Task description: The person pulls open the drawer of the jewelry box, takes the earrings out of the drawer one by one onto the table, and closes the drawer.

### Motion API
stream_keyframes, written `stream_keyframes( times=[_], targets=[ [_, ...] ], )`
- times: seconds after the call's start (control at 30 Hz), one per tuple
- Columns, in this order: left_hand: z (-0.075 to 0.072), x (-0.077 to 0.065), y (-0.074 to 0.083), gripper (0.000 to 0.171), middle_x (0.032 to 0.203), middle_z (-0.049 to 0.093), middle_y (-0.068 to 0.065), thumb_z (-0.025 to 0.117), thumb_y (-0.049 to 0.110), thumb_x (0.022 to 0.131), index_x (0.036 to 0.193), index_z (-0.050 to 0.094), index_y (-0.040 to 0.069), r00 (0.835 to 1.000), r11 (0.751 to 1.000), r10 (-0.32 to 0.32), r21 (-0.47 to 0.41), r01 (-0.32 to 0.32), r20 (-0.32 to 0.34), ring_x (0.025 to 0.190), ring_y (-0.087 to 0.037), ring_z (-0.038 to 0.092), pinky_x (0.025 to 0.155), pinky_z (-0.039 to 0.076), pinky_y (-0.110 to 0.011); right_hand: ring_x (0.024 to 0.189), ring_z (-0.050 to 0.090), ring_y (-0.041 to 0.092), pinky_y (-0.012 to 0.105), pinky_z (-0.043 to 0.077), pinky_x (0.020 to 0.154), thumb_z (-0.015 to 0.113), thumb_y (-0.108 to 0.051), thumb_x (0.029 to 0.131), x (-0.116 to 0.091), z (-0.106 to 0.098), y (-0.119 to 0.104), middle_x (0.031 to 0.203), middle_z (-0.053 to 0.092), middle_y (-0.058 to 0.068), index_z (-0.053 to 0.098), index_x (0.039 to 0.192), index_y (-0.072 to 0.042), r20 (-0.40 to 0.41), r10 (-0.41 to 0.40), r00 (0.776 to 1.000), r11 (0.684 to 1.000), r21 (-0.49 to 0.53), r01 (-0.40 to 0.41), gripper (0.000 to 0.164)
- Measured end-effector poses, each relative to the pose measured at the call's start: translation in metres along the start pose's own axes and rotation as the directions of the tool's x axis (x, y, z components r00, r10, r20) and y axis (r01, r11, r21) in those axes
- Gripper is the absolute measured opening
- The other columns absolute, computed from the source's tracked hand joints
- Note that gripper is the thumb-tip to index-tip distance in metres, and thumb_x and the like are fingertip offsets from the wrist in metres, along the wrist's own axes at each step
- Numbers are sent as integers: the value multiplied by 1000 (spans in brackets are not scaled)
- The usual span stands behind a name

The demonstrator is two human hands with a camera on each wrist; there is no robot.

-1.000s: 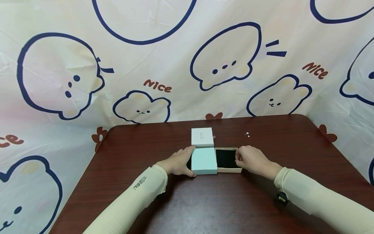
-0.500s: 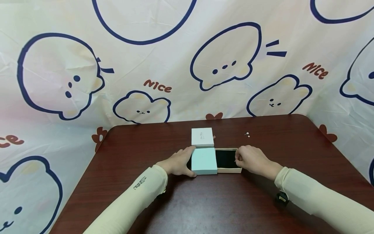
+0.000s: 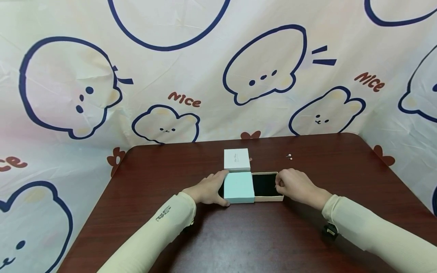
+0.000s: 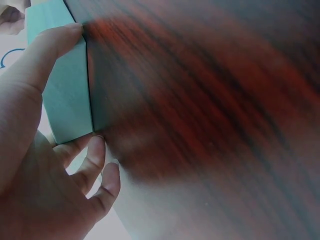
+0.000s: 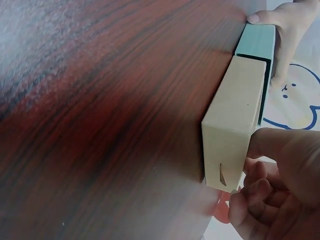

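Note:
My left hand [image 3: 209, 188] grips the turquoise sleeve of a drawer-style box [image 3: 239, 186] at its left end, with the thumb on the near side and the fingers on the far side. From the sleeve's right side a cream drawer [image 3: 269, 198] sticks out, its black lining [image 3: 263, 185] showing. At the drawer's right end my right hand [image 3: 296, 185] has curled fingers, thumb and index together over the lining. They pinch a small bright piece, too small to name. In the right wrist view a slit [image 5: 222, 175] marks the drawer's end wall, and the thumb reaches over its edge.
A white box [image 3: 236, 159] with small print stands behind the turquoise sleeve. A pair of small pearl-like earrings [image 3: 289, 156] lies further back on the right. The brown table [image 3: 218, 239] ends at a printed cloth backdrop [image 3: 211, 76].
Both hands stay in place at the box. The view has shifted very slightly; nothing else visibly moved.

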State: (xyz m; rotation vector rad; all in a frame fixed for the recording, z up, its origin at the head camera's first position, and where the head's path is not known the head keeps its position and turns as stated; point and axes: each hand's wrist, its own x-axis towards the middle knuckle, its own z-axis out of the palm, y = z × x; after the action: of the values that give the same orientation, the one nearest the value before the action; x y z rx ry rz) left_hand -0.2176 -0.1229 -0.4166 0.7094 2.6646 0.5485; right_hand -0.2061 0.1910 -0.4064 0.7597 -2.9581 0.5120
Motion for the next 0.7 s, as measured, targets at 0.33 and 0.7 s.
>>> stream_keyframes(
  times=[0.33,0.7],
  targets=[
    [0,0,0,107,156,42,-10,87,41,78,159,23,10,1000,1000,1,-5,-1,-2,136,-33,45,113,38,-51,52,44,3,22,36,48,69,-6,85,0,-1,0,59,52,-10,72,76,-13,-2,-4,1000,1000,12,4,12],
    [0,0,0,109,159,39,-9,86,42,78,160,21,11,1000,1000,-6,0,6,2,138,-33,43,115,36,-51,52,44,3,21,37,50,68,-6,87,1,1,4,57,51,-10,73,76,-12,-5,-19,1000,998,66,19,13]
  ],
)
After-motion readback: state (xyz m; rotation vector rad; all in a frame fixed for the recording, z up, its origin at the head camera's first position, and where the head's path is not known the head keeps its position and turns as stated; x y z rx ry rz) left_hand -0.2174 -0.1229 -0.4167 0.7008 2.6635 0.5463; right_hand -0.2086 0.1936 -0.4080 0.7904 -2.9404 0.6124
